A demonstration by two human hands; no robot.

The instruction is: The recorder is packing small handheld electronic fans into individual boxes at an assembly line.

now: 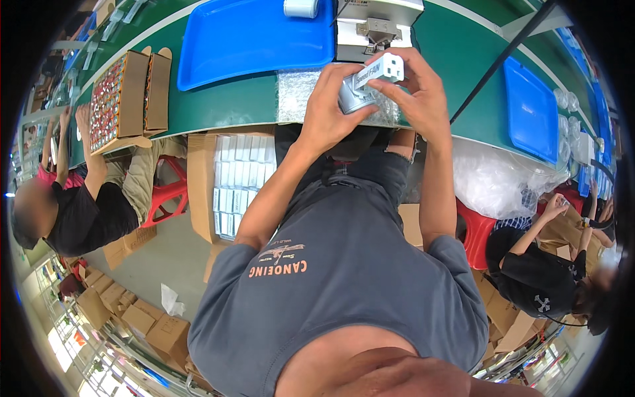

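My left hand (328, 109) curls its thumb and fingers round a pale grey, rounded piece (355, 96) that looks like a short cylinder. In my right hand (419, 98) is a small white printed box (382, 71), gripped between thumb and fingers, with square openings at its right end. The box lies against or just over the grey piece, and I cannot tell whether the two are joined. Both hands are above bubble wrap (296, 99) at the table's near edge. Just beyond them stands a white machine (350, 36) with a metal clamp (380, 30) on its front.
A blue tray (258, 61) holding a white cylinder (301, 8) lies far left on the green table (446, 49). Another blue tray (531, 112) is at right, near a slanting black rod (501, 61). Cartons (202, 178) stand left of my legs. People sit on both sides.
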